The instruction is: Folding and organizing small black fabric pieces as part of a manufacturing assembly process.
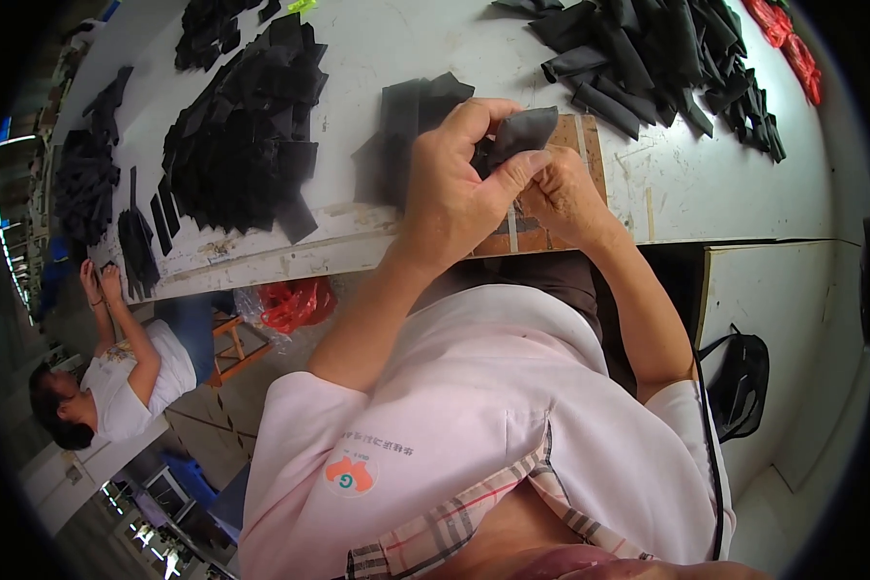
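A small black fabric piece [525, 133] is held up over the near edge of the worktable [358, 242]. Its material looks rolled or folded, with one flap standing up. My left hand [462, 184] is closed on it, the thumb pressing from the near side and the fingers curled behind. My right hand [568, 198] is closed right beside the left thumb, at the piece's lower right; its fingertips are partly hidden, but they appear to pinch the same piece. Below my hands lies a brown board [590, 145]. Loose dark fabric pieces [401, 135] lie just left of my left hand.
A big heap of flat black pieces [246, 135] covers the table's left. Rolled black pieces [638, 58] are piled at the far right, near red plastic bags [788, 43]. Another person [130, 367] works at the left end. A black backpack [741, 382] hangs at right.
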